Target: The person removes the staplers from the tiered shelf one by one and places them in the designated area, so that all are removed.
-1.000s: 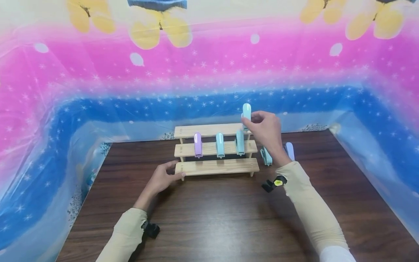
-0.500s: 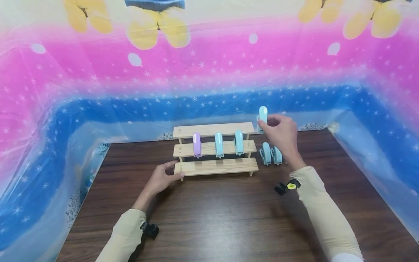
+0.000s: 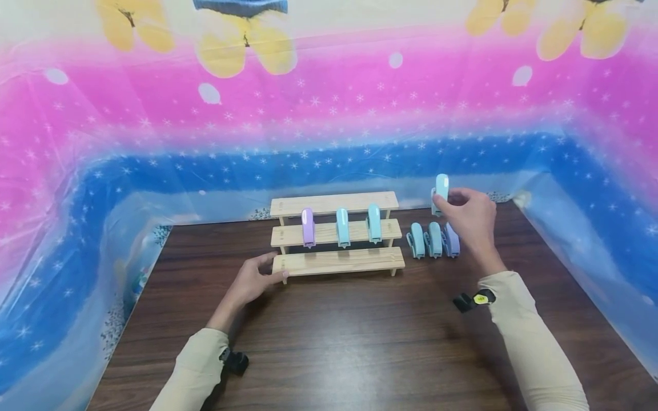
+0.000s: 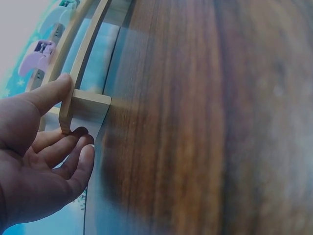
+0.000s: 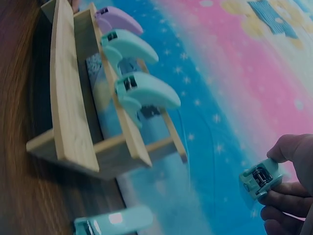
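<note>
My right hand (image 3: 470, 214) pinches a mint-green stapler (image 3: 440, 194) between thumb and fingers, holding it upright in the air right of the wooden rack. The right wrist view shows the end of this stapler (image 5: 261, 178) with its metal spring. My left hand (image 3: 254, 278) grips the left end of the lowest step of the three-step wooden rack (image 3: 339, 261), thumb on the step and fingers curled at its end (image 4: 66, 115). On the middle step stand a purple stapler (image 3: 308, 227), a mint stapler (image 3: 342, 227) and another mint stapler (image 3: 374, 223).
Right of the rack, two teal staplers, one nearer (image 3: 417, 240) and one beside it (image 3: 434, 240), stand in a row with a lavender stapler (image 3: 451, 240) on the dark wood table (image 3: 334, 342). A patterned cloth (image 3: 329, 114) rises behind the table.
My right hand has carried the mint stapler from the top step's right end out to the right, uncovering the staplers on the table. The left hand keeps its place on the rack.
</note>
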{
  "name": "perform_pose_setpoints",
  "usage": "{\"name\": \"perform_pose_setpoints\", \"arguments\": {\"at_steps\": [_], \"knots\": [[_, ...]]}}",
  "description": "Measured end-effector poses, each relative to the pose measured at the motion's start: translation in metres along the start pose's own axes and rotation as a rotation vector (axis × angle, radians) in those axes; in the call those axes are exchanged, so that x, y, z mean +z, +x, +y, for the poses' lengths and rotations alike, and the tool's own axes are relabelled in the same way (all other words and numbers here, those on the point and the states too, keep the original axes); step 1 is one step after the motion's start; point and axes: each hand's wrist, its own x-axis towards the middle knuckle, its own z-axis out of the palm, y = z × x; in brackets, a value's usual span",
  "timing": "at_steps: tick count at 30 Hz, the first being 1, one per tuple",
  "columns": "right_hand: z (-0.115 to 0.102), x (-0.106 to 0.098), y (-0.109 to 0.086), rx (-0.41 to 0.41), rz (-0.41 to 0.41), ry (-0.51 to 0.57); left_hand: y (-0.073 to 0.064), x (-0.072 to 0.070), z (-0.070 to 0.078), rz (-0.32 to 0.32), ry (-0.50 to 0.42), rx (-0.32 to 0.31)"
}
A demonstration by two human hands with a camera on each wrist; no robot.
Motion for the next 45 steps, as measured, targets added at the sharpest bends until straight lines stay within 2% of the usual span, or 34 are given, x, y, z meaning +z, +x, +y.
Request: {"name": "perform_pose_setpoints", "arguments": {"at_steps": [9,22,35,45], "knots": [[0.031,-0.014,0.0,0.042,0.006,-0.039,0.0,0.0,0.0,-0.002,-0.007,-0.015],[0.071,-0.02,-0.001,0.062,0.004,-0.078,0.001,-0.002,-0.001,-0.001,-0.003,-0.005],[0.11,-0.017,-0.008,0.119,-0.054,-0.102,0.001,-0.003,0.001,0.0,-0.005,-0.008],[0.133,-0.01,-0.013,0.126,-0.096,-0.127,0.001,-0.001,-0.001,-0.005,-0.009,-0.003]]}}
